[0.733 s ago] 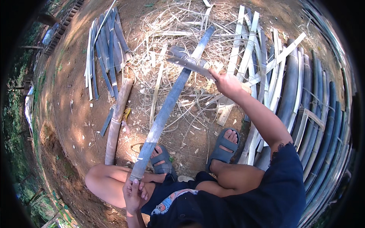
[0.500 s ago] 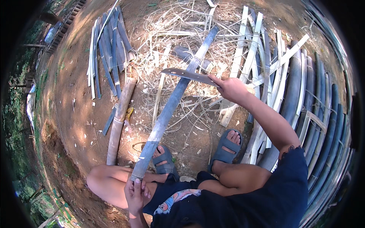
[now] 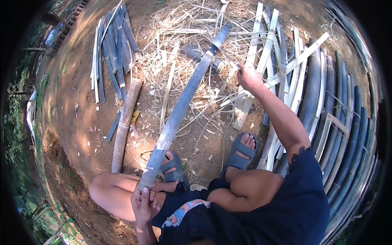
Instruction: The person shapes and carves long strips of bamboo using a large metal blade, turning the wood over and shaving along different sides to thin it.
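Note:
A long grey-green piece of bamboo (image 3: 179,108) slants away from my lap toward the far middle. My left hand (image 3: 143,204) is closed on its near end, beside my left knee. Out to the right, my right hand (image 3: 250,79) grips a machete (image 3: 228,58). Its blade shows almost edge-on as a thin dark line, reaching the bamboo near a dark band close to the far end. Whether the edge touches the bamboo I cannot tell. A short bamboo piece (image 3: 191,52) lies crosswise beneath the far part.
Pale shavings (image 3: 163,24) litter the ground ahead. Split bamboo strips (image 3: 116,45) lie at far left, near a brown bamboo pole (image 3: 126,126). Pale slats (image 3: 265,45) and long bamboo poles (image 3: 351,134) crowd the right. My sandalled feet (image 3: 241,153) stand either side of the near ground.
The machete has moved farther along the bamboo toward its far end and turned from broadside to nearly edge-on. My right hand rose with it; my left hand keeps its hold.

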`<state>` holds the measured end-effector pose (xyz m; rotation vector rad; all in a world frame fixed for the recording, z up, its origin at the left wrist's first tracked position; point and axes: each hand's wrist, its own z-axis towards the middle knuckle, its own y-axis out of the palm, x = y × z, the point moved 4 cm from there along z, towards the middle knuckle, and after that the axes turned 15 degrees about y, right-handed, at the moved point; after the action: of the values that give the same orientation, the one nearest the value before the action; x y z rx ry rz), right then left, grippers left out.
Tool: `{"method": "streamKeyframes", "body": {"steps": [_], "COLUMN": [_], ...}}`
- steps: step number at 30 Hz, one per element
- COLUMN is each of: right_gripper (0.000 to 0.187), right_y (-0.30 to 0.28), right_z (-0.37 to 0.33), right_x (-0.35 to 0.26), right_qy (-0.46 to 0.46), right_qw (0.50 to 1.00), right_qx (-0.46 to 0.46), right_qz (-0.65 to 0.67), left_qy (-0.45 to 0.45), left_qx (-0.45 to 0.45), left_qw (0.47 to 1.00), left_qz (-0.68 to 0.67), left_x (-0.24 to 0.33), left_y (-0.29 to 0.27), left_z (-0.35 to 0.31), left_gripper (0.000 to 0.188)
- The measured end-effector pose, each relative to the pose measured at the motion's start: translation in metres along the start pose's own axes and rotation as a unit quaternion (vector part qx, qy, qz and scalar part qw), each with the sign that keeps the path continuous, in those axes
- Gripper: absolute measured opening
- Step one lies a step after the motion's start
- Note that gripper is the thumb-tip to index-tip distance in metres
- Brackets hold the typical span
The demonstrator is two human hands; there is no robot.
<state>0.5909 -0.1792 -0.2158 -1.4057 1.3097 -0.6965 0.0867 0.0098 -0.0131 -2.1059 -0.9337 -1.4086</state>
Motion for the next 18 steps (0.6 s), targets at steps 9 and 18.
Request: {"method": "streamKeyframes", "body": {"steps": [9,18], "right_gripper": [0.046,0.051], "right_y": [0.003,-0.001], "right_z": [-0.066,-0.054], "right_x": [-0.015,-0.028], "right_qy": [-0.026,-0.104], "right_qw": [0.999,0.994], "right_qx": [0.002,0.001], "right_qz": [0.043,-0.033], "left_qy": [-0.065,-0.057], "left_qx": [0.030,0.043], "left_qw": [0.993,0.991], "left_qz": [-0.093,-0.116], "left_x": [0.012,0.007], "left_y": [0.010,-0.001], "left_z": [0.005,0.009], "left_gripper": [0.035,0.033]}}
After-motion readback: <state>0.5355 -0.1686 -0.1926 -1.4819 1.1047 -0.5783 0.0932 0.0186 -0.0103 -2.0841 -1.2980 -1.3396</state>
